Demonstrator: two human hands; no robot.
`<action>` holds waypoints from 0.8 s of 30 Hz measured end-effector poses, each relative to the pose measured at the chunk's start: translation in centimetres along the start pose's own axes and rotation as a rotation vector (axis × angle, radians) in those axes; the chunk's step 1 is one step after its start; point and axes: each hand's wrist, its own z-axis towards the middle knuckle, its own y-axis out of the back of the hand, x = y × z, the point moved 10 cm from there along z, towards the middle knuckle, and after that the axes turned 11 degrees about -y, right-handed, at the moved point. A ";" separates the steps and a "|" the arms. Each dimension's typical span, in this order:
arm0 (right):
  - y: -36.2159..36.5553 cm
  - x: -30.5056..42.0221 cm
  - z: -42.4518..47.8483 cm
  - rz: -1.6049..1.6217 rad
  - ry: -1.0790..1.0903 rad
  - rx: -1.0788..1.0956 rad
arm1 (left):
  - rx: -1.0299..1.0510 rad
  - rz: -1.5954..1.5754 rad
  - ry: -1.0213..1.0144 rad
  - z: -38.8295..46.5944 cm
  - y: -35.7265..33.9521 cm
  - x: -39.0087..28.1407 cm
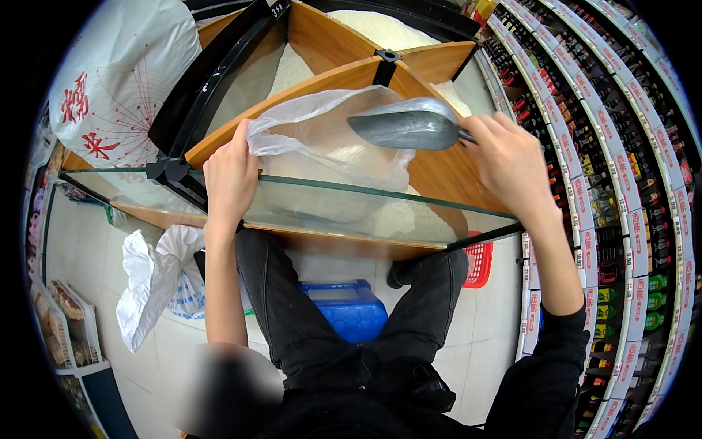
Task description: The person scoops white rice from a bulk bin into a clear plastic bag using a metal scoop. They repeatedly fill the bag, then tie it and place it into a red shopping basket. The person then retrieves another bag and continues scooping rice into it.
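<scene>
My left hand [231, 173] grips the left edge of a clear plastic bag [329, 131], whose mouth gapes open inside a wooden bin with a glass front [351, 203]. Some white grain, likely rice, shows through the bag. My right hand [507, 159] is closed on the handle of a metal scoop [406, 125]. The scoop is over the bag's right part, its tip pointing left; whether it holds anything cannot be told. White rice [417, 219] lies in the bin, below and to the right of the bag.
Wooden dividers [329, 44] part further rice bins ahead. A large white printed sack [126, 82] stands at the left, with a crumpled white sack [145, 285] on the floor. A blue plastic stool or box [351, 313] lies between my legs. Bottle shelves [620, 181] and a red basket [478, 263] are at right.
</scene>
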 end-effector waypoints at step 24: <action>-23.5 -7.1 -9.4 -0.195 -0.192 1.366 | -0.046 -0.032 0.001 0.6 0.6 -1.1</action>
